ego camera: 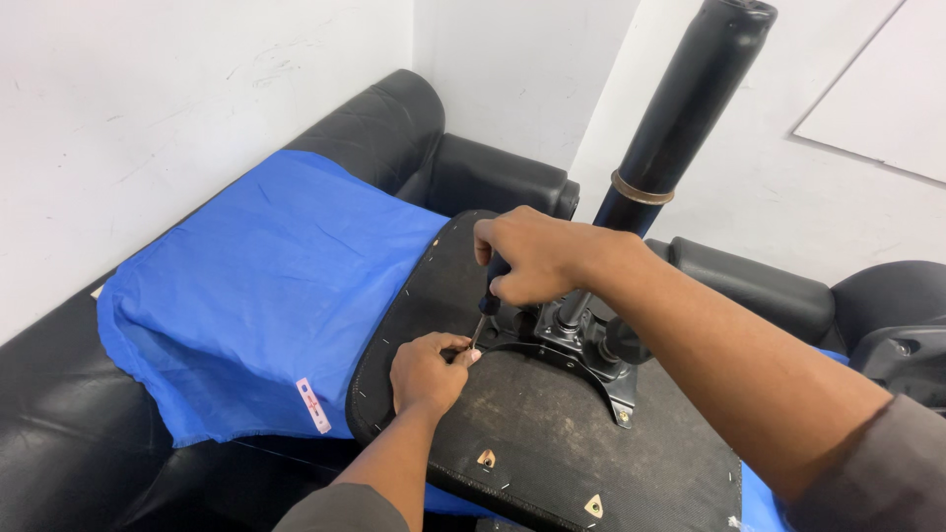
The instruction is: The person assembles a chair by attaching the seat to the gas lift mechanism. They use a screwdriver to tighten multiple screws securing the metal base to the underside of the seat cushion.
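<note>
Bright blue cloth (266, 286), black leather sofa (384, 123), black gas cylinder (690, 94) with brass-coloured ring (641, 189), white wall (148, 89)

Only one label to spot here: a small white tag (313, 405), a narrow strip with tiny red and blue marks, sewn at the lower edge of the blue cloth (266, 286) draped over the black sofa (59, 433). No packages, signs or screens.

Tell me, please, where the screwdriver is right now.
In the head view, the screwdriver stands near centre, in the right hand, tip by the left hand on the upturned chair seat.
</note>
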